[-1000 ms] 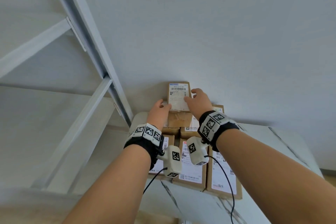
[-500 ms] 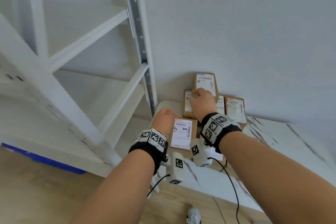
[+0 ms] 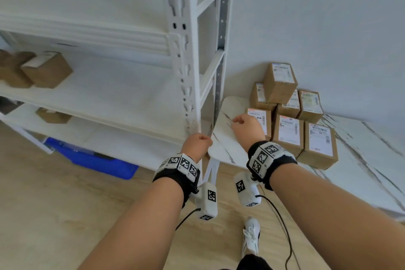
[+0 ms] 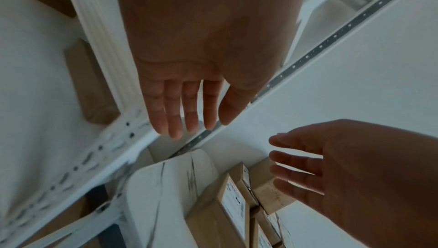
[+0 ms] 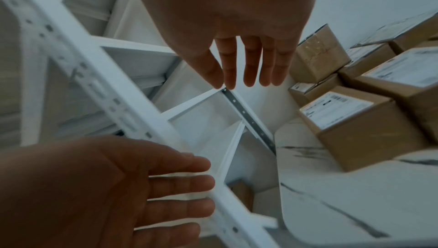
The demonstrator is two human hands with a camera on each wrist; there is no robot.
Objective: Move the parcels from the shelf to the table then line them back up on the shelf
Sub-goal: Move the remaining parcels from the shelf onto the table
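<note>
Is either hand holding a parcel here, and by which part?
Nothing is held. The left hand and right hand are both empty, fingers straight, clear of the parcels on the table.

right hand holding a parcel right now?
No. In the right wrist view the right hand has straight, spread fingers with nothing in them; the parcels sit apart on the table.

Head view: parcels on shelf (image 3: 47,70) at 9 o'clock blurred, cut by frame edge. Blue bin (image 3: 92,159) under shelf partly hidden. Label text unreadable.
</note>
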